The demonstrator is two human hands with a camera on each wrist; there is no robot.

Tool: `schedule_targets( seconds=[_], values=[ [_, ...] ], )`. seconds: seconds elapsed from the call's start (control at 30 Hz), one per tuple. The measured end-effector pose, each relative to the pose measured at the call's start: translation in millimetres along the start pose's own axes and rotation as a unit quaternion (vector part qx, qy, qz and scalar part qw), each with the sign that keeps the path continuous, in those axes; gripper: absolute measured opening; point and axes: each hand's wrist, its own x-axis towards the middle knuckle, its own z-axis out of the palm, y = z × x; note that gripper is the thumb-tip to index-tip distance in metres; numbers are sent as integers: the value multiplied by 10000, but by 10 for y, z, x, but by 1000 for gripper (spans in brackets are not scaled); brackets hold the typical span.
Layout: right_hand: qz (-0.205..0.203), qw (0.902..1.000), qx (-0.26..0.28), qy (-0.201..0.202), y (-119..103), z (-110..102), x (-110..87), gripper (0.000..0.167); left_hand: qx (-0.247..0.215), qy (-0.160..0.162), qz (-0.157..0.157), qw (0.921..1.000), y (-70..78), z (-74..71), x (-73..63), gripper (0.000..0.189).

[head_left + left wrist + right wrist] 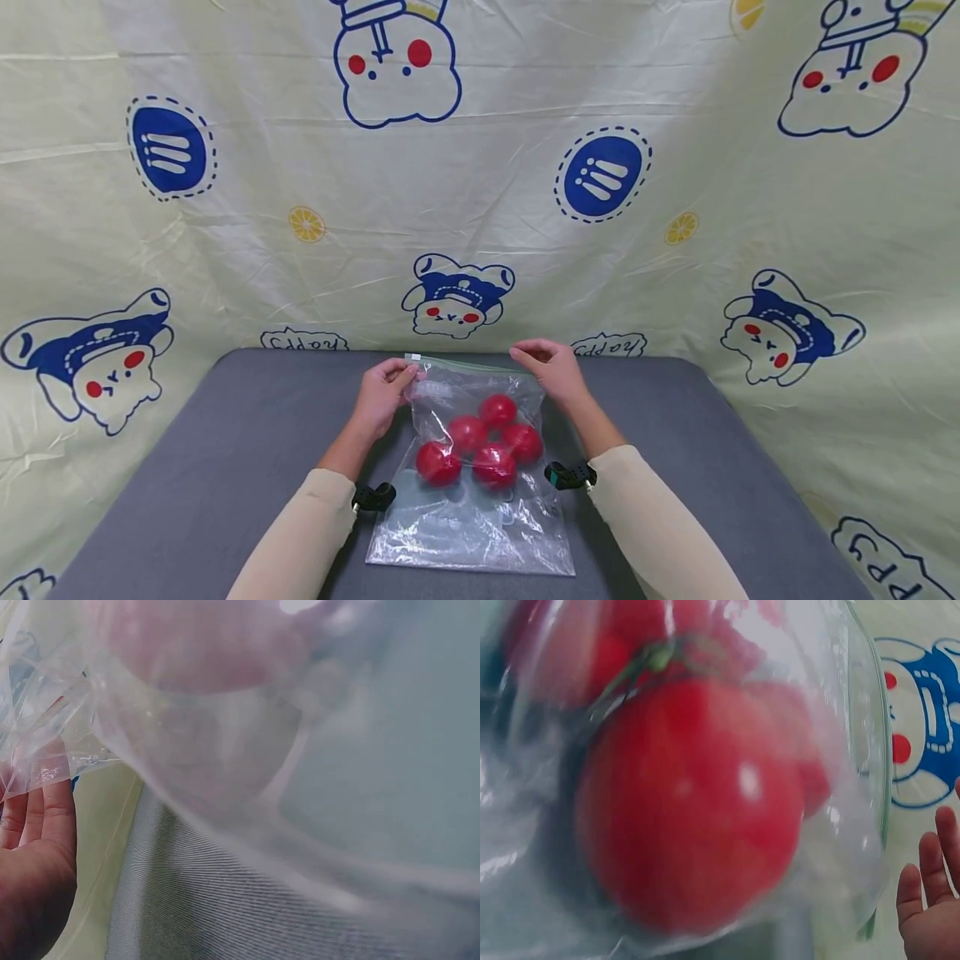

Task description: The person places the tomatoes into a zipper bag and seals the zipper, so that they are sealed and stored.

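A clear zip bag [465, 542] with a green zip strip [472, 365] along its top stands partly raised on the table. Several red tomatoes [439, 463] are inside it; in the right wrist view one tomato [690, 802] fills the middle, below a green stem [658, 658]. At the bag's top left corner, beside a white slider [412, 357], my left hand [381, 395] pinches the plastic. The left wrist view has its fingers [58, 810] partly behind the film. My right hand [557, 373] is by the top right corner, its fingers [932, 866] extended and apart from the bag.
A grey cloth-covered table [262, 467] lies under the bag. Behind it hangs a pale curtain [480, 175] printed with cartoon figures. Black bands [375, 497] are on both wrists, close to the bag's sides.
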Motion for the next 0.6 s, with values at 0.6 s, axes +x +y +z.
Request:
schedule_targets(
  seconds=[0.6],
  values=[
    [-679,9825,-1105,-1337,-437,566,125,23,-143,-22,74,9999,-26,13,13,17]
  ],
)
